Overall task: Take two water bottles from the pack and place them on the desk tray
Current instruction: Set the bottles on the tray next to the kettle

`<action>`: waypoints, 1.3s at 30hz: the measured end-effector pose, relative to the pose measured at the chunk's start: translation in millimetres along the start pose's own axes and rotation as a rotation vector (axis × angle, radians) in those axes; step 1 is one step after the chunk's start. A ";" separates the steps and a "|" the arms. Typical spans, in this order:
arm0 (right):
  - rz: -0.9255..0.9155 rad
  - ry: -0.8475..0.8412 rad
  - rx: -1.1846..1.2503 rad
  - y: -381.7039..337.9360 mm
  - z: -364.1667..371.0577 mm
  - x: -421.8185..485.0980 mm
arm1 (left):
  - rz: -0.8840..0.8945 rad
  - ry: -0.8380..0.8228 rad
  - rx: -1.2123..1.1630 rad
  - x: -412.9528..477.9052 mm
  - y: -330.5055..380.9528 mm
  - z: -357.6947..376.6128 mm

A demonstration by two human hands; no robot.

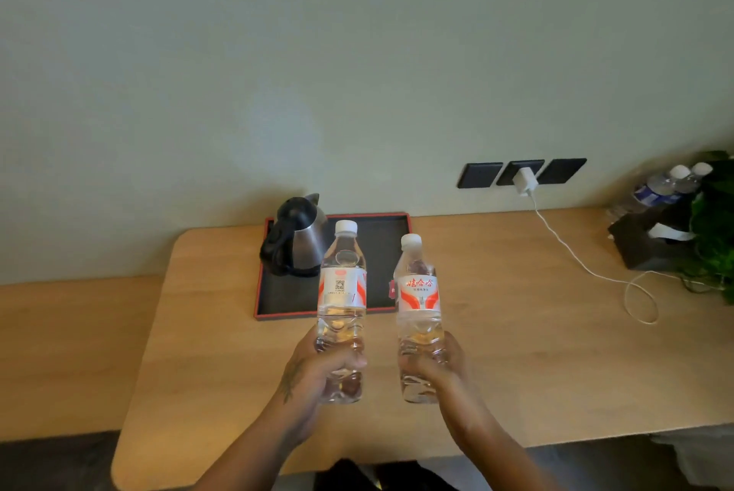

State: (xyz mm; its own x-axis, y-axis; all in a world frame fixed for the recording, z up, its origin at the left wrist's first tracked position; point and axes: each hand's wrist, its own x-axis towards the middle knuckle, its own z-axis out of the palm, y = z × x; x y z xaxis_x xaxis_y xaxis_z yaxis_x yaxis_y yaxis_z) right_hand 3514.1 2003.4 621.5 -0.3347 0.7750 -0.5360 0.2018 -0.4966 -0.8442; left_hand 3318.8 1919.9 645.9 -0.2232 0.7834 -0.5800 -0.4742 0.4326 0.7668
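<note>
My left hand (317, 365) grips the lower part of a clear water bottle (342, 284) with a white cap and a red-and-white label. My right hand (435, 365) grips a second bottle (419, 292) of the same kind. Both bottles are upright, held side by side in the air above the wooden desk, just in front of the tray. The black tray with a red rim (381, 236) lies on the desk against the wall. The bottles hide part of its near edge. No pack is in view.
A steel kettle (296, 240) with a black handle stands on the tray's left half. A white charger (525, 181) is plugged into the wall sockets, its cable trailing over the desk. At far right are two more bottles (667, 185), a dark tissue box (651, 240) and a green plant (715, 224).
</note>
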 end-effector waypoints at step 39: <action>-0.227 -0.281 -0.421 -45.9 -19.8 387.6 | 0.342 0.117 0.227 363.4 36.8 1.1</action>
State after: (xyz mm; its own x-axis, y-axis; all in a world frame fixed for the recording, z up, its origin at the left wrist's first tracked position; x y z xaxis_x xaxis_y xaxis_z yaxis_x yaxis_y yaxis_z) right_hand 3393.3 2334.4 452.3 -0.6335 0.6819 -0.3657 0.4276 -0.0853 -0.8999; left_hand 3221.2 2221.0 463.7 -0.4367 0.8486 -0.2988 -0.1590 0.2541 0.9540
